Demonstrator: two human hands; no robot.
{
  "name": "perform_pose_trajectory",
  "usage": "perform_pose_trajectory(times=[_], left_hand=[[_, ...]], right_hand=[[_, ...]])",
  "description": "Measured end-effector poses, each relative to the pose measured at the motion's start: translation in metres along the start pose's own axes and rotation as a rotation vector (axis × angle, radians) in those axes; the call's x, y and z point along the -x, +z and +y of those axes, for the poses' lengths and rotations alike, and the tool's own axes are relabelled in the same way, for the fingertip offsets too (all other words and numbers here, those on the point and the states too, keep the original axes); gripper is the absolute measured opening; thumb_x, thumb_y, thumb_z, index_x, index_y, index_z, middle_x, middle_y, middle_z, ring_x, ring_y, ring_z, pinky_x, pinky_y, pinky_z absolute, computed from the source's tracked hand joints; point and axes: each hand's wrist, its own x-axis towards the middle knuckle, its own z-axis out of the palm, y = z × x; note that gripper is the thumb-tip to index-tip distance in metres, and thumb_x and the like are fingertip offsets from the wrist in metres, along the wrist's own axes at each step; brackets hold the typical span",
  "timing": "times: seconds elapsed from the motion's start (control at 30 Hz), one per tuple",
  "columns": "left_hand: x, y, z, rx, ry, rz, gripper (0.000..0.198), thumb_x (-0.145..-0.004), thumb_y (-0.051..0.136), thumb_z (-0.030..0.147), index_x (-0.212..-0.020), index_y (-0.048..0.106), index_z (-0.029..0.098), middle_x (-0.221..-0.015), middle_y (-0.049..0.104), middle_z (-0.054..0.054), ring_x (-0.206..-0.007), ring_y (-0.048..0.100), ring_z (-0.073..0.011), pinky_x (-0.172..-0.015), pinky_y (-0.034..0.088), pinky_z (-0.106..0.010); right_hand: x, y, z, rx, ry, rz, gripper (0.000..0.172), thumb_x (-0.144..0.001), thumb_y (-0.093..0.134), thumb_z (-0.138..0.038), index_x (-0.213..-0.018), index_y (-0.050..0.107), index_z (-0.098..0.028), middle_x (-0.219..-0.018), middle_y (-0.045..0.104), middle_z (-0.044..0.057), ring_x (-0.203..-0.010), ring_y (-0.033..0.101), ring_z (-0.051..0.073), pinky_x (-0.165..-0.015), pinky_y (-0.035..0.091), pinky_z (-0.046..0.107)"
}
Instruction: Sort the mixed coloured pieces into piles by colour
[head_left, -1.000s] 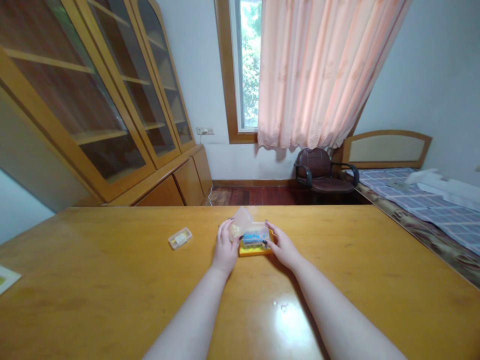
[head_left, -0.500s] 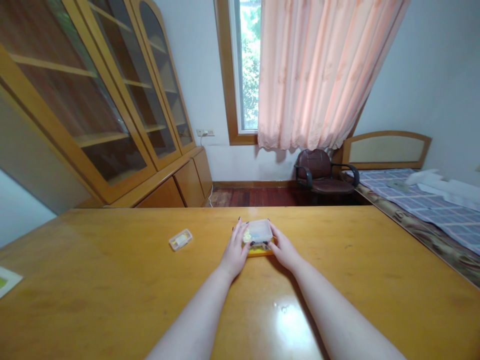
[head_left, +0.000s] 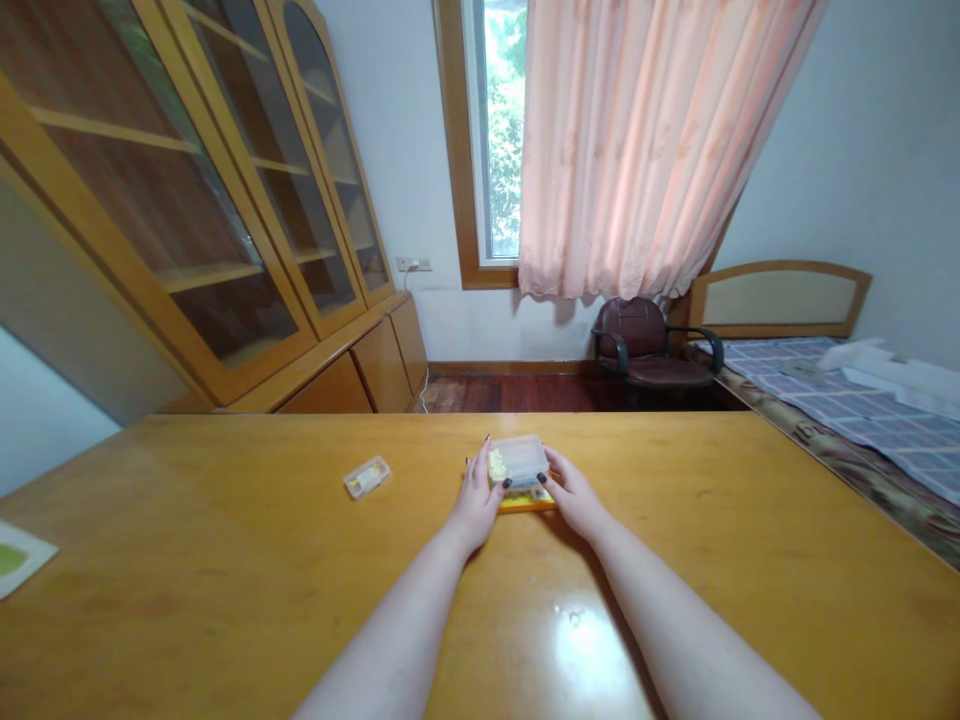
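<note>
A clear plastic box [head_left: 525, 458] with a whitish lid sits in the middle of the table, pale yellow bits showing inside at its left. Beneath it lies a flat yellow-orange item [head_left: 525, 504], only its near edge visible. My left hand [head_left: 478, 497] grips the box's left side, thumb at the front. On the opposite side my right hand [head_left: 571, 492] holds it too, its thumb at the front right corner. Farther left on the table is a small clear case [head_left: 367, 478] with yellow and white contents, touched by neither hand.
The wooden table [head_left: 247, 560] spans the foreground. A white and green sheet [head_left: 22, 560] lies at its left edge. Beyond stand a glass-door cabinet [head_left: 330, 325], a brown armchair [head_left: 645, 345] and a bed [head_left: 840, 385] on the right.
Both thumbs have moved apart along the front of the box, from near its middle toward the corners. The view has shifted slightly; the box stays in place between my hands.
</note>
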Motion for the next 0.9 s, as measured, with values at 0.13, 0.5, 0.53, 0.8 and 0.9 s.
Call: perform_pose_trajectory(times=[0.13, 0.5, 0.53, 0.8, 0.9], left_hand=[[0.0, -0.001, -0.002, -0.025, -0.078, -0.035, 0.08, -0.081, 0.052, 0.032, -0.145, 0.005, 0.021, -0.15, 0.02, -0.013, -0.138, 0.014, -0.027, -0.112, 0.01, -0.05], [-0.003, -0.005, -0.021, -0.045, -0.105, -0.077, 0.081, -0.072, 0.062, 0.024, -0.142, 0.022, 0.017, -0.139, 0.04, -0.016, -0.13, 0.035, -0.0275, -0.108, 0.026, -0.046], [-0.003, -0.005, -0.02, -0.058, -0.095, -0.086, 0.077, -0.074, 0.061, 0.024, -0.141, 0.025, 0.018, -0.138, 0.042, -0.016, -0.129, 0.037, -0.0277, -0.107, 0.026, -0.047], [-0.002, -0.004, -0.014, -0.053, -0.075, -0.089, 0.071, -0.084, 0.05, 0.034, -0.144, 0.015, 0.018, -0.146, 0.029, -0.016, -0.136, 0.022, -0.0276, -0.111, 0.015, -0.05], [-0.002, -0.002, -0.017, -0.048, -0.057, -0.087, 0.068, -0.085, 0.048, 0.033, -0.144, 0.017, 0.019, -0.146, 0.029, -0.015, -0.136, 0.023, -0.0275, -0.11, 0.018, -0.05]], right_hand=[[-0.001, 0.0, -0.002, -0.003, -0.005, 0.003, 0.052, -0.084, 0.053, -0.044, -0.131, 0.043, -0.023, -0.135, 0.047, 0.009, -0.125, 0.043, 0.025, -0.106, 0.03, 0.048], [0.0, -0.002, 0.008, 0.042, 0.041, 0.019, 0.059, -0.077, 0.061, -0.037, -0.132, 0.043, -0.023, -0.134, 0.049, 0.01, -0.125, 0.042, 0.028, -0.106, 0.031, 0.051], [0.0, -0.002, 0.009, 0.045, 0.035, 0.019, 0.06, -0.077, 0.062, -0.036, -0.132, 0.043, -0.023, -0.134, 0.049, 0.01, -0.126, 0.042, 0.028, -0.106, 0.03, 0.051], [0.001, -0.001, 0.008, 0.106, -0.015, 0.004, 0.075, -0.075, 0.062, -0.024, -0.141, 0.027, -0.024, -0.144, 0.035, 0.008, -0.132, 0.033, 0.024, -0.11, 0.024, 0.048], [0.001, -0.002, 0.003, 0.132, -0.03, -0.012, 0.072, -0.075, 0.059, -0.02, -0.14, 0.03, -0.025, -0.143, 0.037, 0.007, -0.131, 0.034, 0.023, -0.11, 0.024, 0.048]])
